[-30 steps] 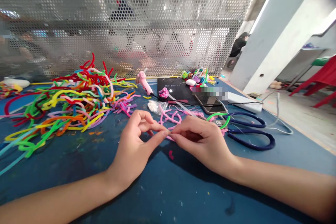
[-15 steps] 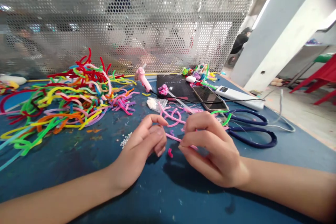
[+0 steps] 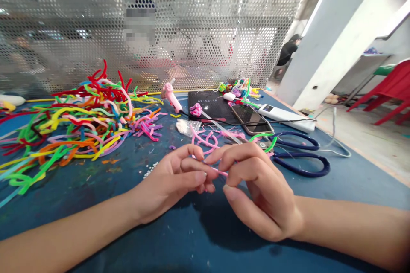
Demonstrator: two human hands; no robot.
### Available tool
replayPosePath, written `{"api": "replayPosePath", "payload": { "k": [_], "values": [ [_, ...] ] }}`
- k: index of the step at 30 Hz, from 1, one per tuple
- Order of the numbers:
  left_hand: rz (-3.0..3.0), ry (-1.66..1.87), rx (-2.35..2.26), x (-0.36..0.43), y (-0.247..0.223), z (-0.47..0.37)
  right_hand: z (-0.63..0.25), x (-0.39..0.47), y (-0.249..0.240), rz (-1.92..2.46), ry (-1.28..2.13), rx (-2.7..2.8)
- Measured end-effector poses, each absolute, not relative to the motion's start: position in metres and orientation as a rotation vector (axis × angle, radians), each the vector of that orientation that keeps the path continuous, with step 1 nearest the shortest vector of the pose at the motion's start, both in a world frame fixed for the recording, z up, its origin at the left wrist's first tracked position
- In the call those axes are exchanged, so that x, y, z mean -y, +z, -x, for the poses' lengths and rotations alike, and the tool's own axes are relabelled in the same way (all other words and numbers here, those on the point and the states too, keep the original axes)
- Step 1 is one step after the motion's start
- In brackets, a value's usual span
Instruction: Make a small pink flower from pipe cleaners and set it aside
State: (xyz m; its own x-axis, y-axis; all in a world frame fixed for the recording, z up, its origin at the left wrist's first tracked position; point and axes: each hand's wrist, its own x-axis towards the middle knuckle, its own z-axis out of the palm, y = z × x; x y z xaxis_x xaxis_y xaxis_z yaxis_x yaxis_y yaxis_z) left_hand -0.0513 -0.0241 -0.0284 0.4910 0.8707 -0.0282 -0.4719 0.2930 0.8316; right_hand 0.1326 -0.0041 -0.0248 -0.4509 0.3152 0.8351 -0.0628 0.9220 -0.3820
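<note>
My left hand [image 3: 179, 172] is closed near the middle of the blue table [image 3: 160, 243], its thumb pressed against the fingers. My right hand [image 3: 259, 187] is curled beside it, thumb and fingertips drawn close, one fingertip touching the left fingers. Anything pinched in either hand is too small or hidden to make out. A thin pink pipe cleaner [image 3: 221, 172] shows between the hands, partly hidden by fingers. More pink curled pipe cleaners [image 3: 205, 140] lie just beyond. Small white beads [image 3: 150, 169] sit beside my left hand.
Colourful pipe cleaners [image 3: 80, 123] are heaped at left. Beyond my hands are a pink glue gun [image 3: 173, 98], a black board [image 3: 205, 98], a phone [image 3: 251, 119] and a white power bank [image 3: 286, 118]. Blue-handled scissors [image 3: 301, 164] lie at right, before a perforated metal screen [image 3: 179, 30].
My hands have come together, and my right fingertips now meet the left fingers. The small red-pink piece between them is now mostly hidden. The view has shifted slightly.
</note>
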Motion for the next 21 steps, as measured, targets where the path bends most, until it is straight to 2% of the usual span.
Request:
{"api": "replayPosePath", "payload": {
  "k": [21],
  "values": [
    [-0.898, 0.831, -0.525, 0.02, -0.032, 0.055, -0.129, 0.019, -0.022, 0.218, 0.54, 2.01]
  ]
}}
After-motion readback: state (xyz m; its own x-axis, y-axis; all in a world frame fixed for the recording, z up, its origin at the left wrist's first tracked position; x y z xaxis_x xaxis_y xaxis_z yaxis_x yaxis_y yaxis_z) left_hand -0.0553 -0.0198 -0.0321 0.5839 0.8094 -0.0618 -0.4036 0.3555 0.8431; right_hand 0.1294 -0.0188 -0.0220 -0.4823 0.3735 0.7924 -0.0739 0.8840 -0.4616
